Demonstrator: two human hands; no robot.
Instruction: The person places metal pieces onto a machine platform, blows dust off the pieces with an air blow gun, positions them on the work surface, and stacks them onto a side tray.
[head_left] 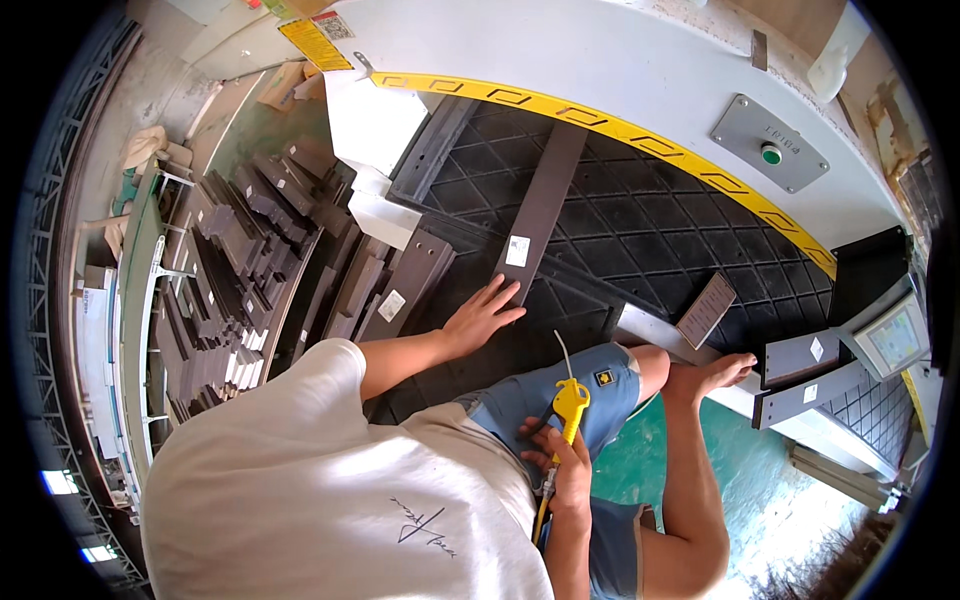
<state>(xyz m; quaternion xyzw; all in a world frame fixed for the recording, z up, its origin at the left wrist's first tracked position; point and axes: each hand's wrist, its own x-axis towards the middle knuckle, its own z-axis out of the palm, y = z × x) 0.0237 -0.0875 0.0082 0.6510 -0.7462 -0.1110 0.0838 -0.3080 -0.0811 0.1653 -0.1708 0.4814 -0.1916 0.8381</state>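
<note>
A long dark brown board (550,200) with a white label lies on the black, ribbed machine bed, its far end passing under the yellow-edged white housing. My left hand (482,318) rests on the near end of this board, palm down and fingers spread. In my right hand (567,462), above my lap, is a yellow air blow gun (571,402), gripped by its body. Its thin nozzle points away from me, and a yellow hose runs down past my wrist.
Left of me, several dark boards (250,250) are stacked on a rack, with another labelled board (405,285) closer. A small panel (706,310) lies on the bed's right. Farther right are two short boards (800,360) and a screen (893,335). The white housing carries a green button (771,154).
</note>
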